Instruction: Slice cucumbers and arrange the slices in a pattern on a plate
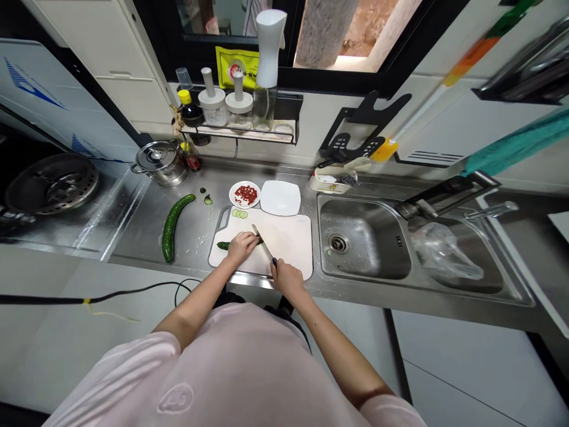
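Observation:
A piece of cucumber (223,245) lies on the white cutting board (291,240), its left end showing. My left hand (242,248) is closed over the rest of it, fingers beside the blade. Gripped by its black handle in my right hand (288,279), the knife (264,243) points up and left, its blade at the right end of the cucumber. Several thin cucumber slices (239,213) rest at the board's upper left. Behind the board are a round plate of chopped red pieces (245,194) and a white square plate (280,198).
A whole cucumber (171,228) and small green scraps (208,200) lie left of the board. A lidded pot (160,163) stands at the back left, near a pan (51,182). To the right is a sink (364,237); a condiment shelf (240,133) hangs behind.

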Demonstrator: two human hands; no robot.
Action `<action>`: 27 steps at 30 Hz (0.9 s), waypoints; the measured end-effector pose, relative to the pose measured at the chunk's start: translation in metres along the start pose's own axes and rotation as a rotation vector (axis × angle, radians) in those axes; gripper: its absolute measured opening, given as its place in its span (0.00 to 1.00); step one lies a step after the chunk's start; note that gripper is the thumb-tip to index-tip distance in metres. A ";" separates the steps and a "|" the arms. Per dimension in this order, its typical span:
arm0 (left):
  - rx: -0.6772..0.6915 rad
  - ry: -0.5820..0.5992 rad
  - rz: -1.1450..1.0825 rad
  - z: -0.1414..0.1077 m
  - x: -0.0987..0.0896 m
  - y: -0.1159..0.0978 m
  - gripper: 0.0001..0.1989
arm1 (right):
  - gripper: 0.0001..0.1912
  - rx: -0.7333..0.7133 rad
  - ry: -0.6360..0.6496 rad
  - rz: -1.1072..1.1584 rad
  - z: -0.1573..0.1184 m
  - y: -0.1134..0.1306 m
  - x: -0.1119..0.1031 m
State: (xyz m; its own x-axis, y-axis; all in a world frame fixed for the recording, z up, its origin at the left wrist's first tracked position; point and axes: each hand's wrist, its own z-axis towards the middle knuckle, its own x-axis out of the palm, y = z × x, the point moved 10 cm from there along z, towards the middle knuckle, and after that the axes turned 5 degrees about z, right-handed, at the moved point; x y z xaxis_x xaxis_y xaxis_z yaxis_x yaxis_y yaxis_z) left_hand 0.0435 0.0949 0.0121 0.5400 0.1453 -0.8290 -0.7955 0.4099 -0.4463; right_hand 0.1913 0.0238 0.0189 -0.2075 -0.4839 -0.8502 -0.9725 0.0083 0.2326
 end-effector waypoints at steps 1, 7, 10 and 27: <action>-0.002 -0.003 0.000 0.000 0.000 0.000 0.10 | 0.18 -0.002 -0.005 -0.004 -0.002 -0.002 0.001; -0.001 -0.011 -0.009 0.000 0.000 0.001 0.09 | 0.18 -0.023 -0.033 -0.033 -0.013 -0.010 0.005; 0.001 -0.009 -0.008 0.000 0.000 0.000 0.10 | 0.18 -0.030 -0.045 -0.034 -0.010 -0.008 0.004; 0.001 -0.018 -0.007 0.000 0.000 0.002 0.09 | 0.18 -0.018 -0.033 -0.020 -0.006 -0.007 0.008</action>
State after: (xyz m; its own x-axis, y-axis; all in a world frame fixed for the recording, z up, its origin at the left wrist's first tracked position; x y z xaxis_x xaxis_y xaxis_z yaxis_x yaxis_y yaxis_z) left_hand 0.0423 0.0954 0.0114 0.5502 0.1591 -0.8197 -0.7916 0.4118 -0.4515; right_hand 0.1975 0.0142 0.0133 -0.1920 -0.4544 -0.8699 -0.9745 -0.0169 0.2239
